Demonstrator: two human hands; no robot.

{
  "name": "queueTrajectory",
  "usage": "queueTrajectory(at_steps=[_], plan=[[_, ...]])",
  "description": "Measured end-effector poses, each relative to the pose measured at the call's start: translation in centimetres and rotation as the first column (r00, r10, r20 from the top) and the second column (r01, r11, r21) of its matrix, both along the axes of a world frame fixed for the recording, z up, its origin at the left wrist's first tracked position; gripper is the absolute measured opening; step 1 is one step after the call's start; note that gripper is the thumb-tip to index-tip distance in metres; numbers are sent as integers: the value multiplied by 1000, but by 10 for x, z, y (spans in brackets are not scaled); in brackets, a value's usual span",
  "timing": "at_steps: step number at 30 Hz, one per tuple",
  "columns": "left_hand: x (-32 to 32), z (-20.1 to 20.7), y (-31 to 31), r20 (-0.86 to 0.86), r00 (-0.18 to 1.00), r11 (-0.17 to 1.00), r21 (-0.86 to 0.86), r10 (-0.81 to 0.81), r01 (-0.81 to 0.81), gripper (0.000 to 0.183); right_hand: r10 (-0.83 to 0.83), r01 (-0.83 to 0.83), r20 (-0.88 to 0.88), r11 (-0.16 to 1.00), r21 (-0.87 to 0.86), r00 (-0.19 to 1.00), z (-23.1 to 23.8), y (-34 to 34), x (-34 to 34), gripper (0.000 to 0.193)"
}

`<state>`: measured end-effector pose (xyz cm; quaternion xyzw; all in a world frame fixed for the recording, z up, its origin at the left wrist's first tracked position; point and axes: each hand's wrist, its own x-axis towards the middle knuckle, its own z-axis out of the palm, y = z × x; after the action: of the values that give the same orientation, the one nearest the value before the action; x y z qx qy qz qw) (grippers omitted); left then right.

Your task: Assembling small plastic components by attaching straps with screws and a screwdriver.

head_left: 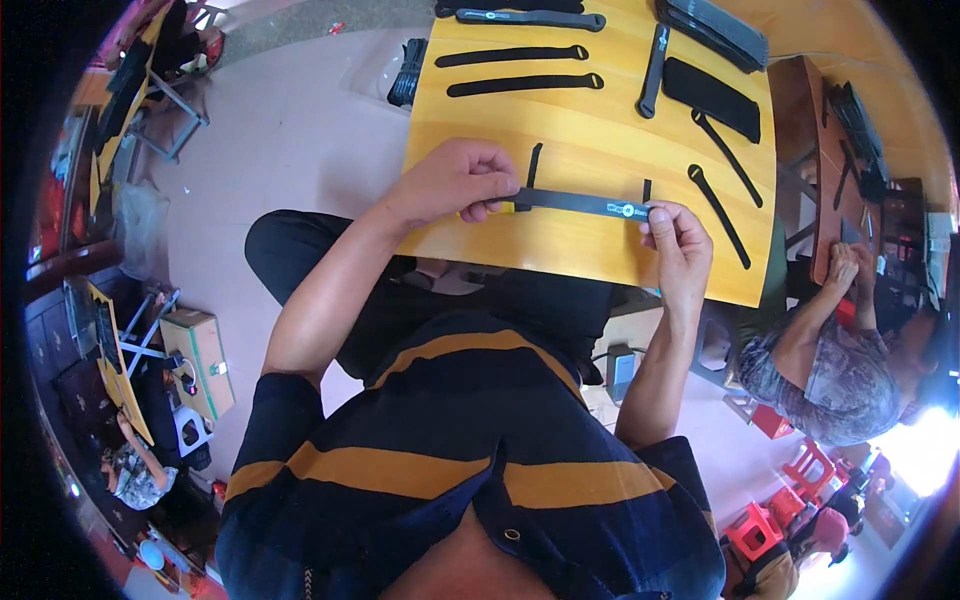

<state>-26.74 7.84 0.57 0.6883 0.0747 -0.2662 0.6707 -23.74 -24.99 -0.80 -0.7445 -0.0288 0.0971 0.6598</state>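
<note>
Fingers and thumb of the left hand (448,182) pinch one end of a grey strap (580,203), while the right hand (682,245) pinches the other end between thumb and bent fingers. The strap runs straight from hand to hand over the near part of a yellow table (570,122); whether it touches the top cannot be told.

The yellow table is the largest thing before the person. To its right is a brown table (802,92), where a co-worker in a patterned shirt (838,388) sits with both hands (850,265) together near its edge. A red stool (755,530) is on the floor at lower right.

Smaller are the piles: a thick stack of grey straps (715,32) at the far right corner of the yellow table, and a black bundle (711,98) just nearer than it. A single grey strap (653,75) lies to the left of both.

Two black straps (525,85) lie side by side toward the far left, each with a looped end pointing right. Two thinner black straps (720,217) slant along the right side, loops toward the far edge.

Smallest are two narrow black pieces (535,163), showing just beyond the held strap, one near each hand.
</note>
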Motion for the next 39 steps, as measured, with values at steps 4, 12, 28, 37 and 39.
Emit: queueTrajectory(at_steps=[4, 12, 28, 37, 39], plan=[[20, -3, 1, 27, 999, 1000, 8, 19, -19, 17, -31, 31, 15, 999, -5, 999, -9, -2, 15, 17], [41, -10, 2, 119, 993, 997, -79, 2, 7, 19, -92, 92, -9, 994, -54, 996, -20, -7, 33, 16], [51, -27, -13, 365, 929, 885, 413, 55, -215, 16, -97, 99, 22, 949, -298, 995, -28, -16, 50, 23], [47, -28, -19, 495, 866, 831, 508, -66, -228, 15, -114, 120, 38, 931, -345, 993, -28, -16, 52, 24], [46, -28, -22, 515, 854, 810, 531, -76, -248, 14, -110, 120, 50, 930, -347, 993, -32, -19, 54, 23]])
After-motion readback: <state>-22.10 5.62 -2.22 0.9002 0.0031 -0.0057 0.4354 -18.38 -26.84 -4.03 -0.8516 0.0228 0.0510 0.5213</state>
